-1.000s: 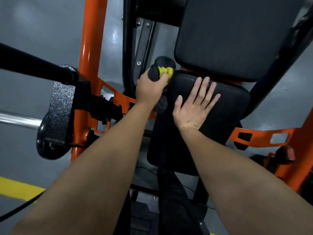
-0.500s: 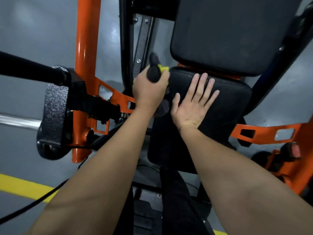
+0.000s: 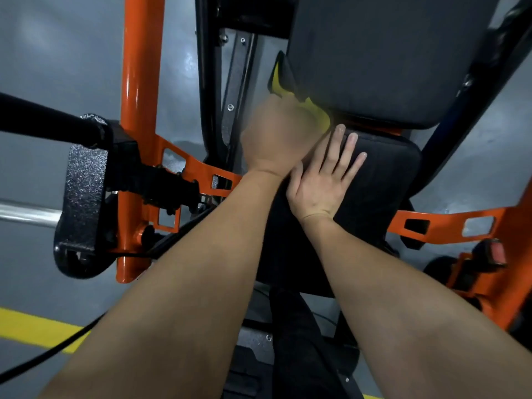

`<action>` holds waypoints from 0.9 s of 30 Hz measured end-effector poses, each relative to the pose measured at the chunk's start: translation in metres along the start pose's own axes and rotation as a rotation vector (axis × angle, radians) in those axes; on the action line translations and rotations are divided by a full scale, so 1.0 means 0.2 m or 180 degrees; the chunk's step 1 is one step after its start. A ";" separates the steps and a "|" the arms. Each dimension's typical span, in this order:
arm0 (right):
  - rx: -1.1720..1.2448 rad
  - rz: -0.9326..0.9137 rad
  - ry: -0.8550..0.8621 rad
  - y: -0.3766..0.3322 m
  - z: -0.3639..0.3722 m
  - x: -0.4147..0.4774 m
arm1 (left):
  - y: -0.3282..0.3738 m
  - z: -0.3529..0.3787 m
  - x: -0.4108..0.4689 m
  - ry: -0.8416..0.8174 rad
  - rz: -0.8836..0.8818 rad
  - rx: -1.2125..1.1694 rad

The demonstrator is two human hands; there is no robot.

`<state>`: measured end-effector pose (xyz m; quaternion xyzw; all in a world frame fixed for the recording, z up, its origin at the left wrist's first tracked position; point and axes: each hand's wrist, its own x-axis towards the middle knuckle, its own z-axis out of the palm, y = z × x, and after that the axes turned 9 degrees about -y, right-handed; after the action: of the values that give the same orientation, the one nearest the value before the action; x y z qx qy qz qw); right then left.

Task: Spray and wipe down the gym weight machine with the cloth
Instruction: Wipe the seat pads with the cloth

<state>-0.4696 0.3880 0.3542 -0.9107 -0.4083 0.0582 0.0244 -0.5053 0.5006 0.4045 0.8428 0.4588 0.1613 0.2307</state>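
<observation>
Near the centre of the view, a little toward twelve o'clock, the left hand (image 3: 276, 139) grips the cloth (image 3: 315, 112) with the fist closed round it. Motion blur smears the hand, so single fingers cannot be made out. The cloth, yellow and dark, sticks out at one o'clock of the fist and touches the lower left corner of the back pad (image 3: 388, 53), just above the seat pad (image 3: 385, 180). The right hand (image 3: 322, 182) lies flat on the seat pad, fingers straight and spread, holding nothing, just beside the left wrist.

At ten o'clock stands the orange post (image 3: 141, 110). A black handle bar (image 3: 43, 119) reaches it from nine o'clock, above a speckled black plate (image 3: 83, 191). A chrome bar (image 3: 26, 214) is cut off by the left edge. At four o'clock an orange bracket (image 3: 449, 226) comes out from behind the seat pad. Both forearms hide much of the lower machine. At eight o'clock a yellow floor line (image 3: 34, 326) and a black cable (image 3: 43, 361) pass under the left forearm.
</observation>
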 end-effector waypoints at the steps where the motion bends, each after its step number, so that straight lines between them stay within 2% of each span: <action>1: 0.0028 -0.0008 0.0021 0.00 0.00 0.00 | -0.03 -0.02 0.03 -0.0019 -0.0421 -0.0340; 2: 0.0059 -0.0018 0.0036 0.00 -0.01 0.00 | -0.11 -0.03 0.05 -0.0081 -0.1028 -0.0659; 4: 0.0095 -0.0013 0.0042 0.00 0.00 0.00 | -0.28 -0.01 0.06 -0.0883 -0.2126 -0.0791; 5: 0.0113 -0.0021 0.0063 0.00 0.01 0.00 | -0.33 0.01 -0.01 -0.1359 -0.2465 -0.0872; 6: 0.0125 -0.0044 0.0086 -0.01 0.01 0.00 | -0.39 0.03 -0.12 -0.1571 -0.2700 -0.0988; 9: 0.0140 -0.0061 0.0120 0.00 0.01 0.00 | -0.43 0.08 -0.49 -0.1331 -0.3202 -0.1458; 13: 0.0124 -0.0096 0.0032 -0.01 0.00 -0.01 | -0.43 0.03 -0.56 -0.1472 -0.3138 -0.1536; 18: 0.0198 -0.0106 0.0030 0.01 -0.01 -0.03 | -0.24 -0.12 -0.31 -0.0533 -0.2650 -0.2025; 21: 0.0616 -0.0221 -0.0083 0.03 -0.07 -0.03 | -0.05 -0.24 -0.19 -0.0268 -0.2321 -0.2309; 23: 0.1315 -0.0254 -0.0188 0.05 -0.15 -0.04 | 0.10 -0.30 -0.17 -0.0318 -0.2037 -0.2372; 24: 0.1945 -0.0188 -0.0323 0.06 -0.20 -0.04 | 0.17 -0.32 -0.17 -0.0377 -0.2001 -0.2557; 27: 0.4209 0.0614 -0.0842 0.14 -0.46 -0.10 | 0.36 -0.30 -0.19 -0.0702 -0.1613 -0.3127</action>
<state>-0.4508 0.3553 0.4455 -0.7218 -0.2035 0.4083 0.5205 -0.5042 0.4491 0.4906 0.5118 0.4910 0.2065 0.6741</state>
